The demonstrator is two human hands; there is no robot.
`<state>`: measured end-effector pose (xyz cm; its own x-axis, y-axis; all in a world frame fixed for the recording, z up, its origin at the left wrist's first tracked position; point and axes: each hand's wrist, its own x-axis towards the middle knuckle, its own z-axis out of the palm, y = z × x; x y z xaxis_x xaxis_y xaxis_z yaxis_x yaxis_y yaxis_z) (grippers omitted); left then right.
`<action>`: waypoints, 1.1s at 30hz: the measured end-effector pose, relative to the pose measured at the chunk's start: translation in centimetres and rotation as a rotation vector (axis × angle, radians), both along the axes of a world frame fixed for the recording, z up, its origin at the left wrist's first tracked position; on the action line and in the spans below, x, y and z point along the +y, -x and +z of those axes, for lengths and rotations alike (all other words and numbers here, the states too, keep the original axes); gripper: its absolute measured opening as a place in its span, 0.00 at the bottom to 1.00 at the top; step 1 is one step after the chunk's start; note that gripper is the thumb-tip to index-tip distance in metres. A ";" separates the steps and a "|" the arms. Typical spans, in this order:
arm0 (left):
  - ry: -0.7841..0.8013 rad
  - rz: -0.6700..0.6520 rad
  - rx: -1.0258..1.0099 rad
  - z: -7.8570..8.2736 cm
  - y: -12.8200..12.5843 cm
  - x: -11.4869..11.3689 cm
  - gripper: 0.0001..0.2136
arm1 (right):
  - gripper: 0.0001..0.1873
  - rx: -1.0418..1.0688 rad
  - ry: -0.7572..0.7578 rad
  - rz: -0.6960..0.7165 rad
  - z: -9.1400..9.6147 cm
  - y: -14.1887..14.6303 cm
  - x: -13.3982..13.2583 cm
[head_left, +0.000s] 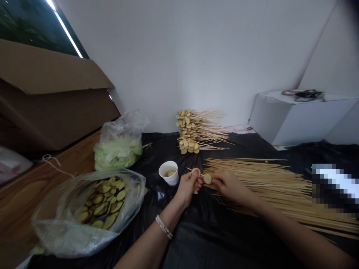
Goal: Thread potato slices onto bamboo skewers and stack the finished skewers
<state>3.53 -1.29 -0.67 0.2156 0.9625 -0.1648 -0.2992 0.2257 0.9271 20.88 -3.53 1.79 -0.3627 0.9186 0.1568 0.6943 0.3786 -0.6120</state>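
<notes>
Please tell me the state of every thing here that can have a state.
left hand: shut on potato slice
right hand: shut on skewer, one slice threaded
bag of slices: open
bag of greens: closed or open, cannot tell
paper cup: upright, partly filled
finished skewers: stacked
cardboard box: flaps open

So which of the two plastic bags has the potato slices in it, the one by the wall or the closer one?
The closer bag, at the table's left edge, holds yellow potato slices. The farther bag holds pale green cut vegetables instead.
</notes>
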 end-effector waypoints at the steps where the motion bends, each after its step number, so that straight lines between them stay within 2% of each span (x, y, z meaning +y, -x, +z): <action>1: -0.001 0.002 0.006 0.0 -0.1 0.0 0.20 | 0.14 0.001 -0.009 -0.004 0.0 0.1 0.0; 4: 0.005 0.003 0.000 -0.1 0.0 0.1 0.20 | 0.14 0.018 -0.033 -0.016 0.0 0.1 0.1; 12: -0.014 -0.087 0.067 0.0 0.2 -0.2 0.20 | 0.14 0.128 0.080 -0.004 -0.3 -0.2 0.3; 16: -0.024 -0.128 0.100 0.2 0.1 -0.3 0.21 | 0.14 0.195 0.187 0.020 -0.4 -0.2 0.3; 20: -0.006 -0.130 0.050 0.4 0.1 -0.3 0.22 | 0.14 0.200 0.174 0.008 -0.2 -0.1 0.2; 23: 0.081 -0.112 -0.054 0.6 0.0 -0.3 0.22 | 0.14 0.301 0.256 0.000 0.1 0.0 0.1; 26: 0.267 -0.096 -0.250 1.2 0.4 -0.1 0.17 | 0.15 0.460 0.357 -0.045 0.6 -0.2 0.0; 28: 0.388 -0.129 -0.411 1.6 0.8 0.1 0.14 | 0.15 0.564 0.408 -0.092 0.9 -0.3 0.0; 30: 0.444 -0.181 -0.549 2.0 1.3 0.2 0.13 | 0.18 0.655 0.460 -0.124 1.0 -0.4 0.0; 33: 0.427 -0.229 -0.627 2.1 1.6 0.1 0.23 | 0.22 0.724 0.509 -0.094 1.0 -0.3 0.0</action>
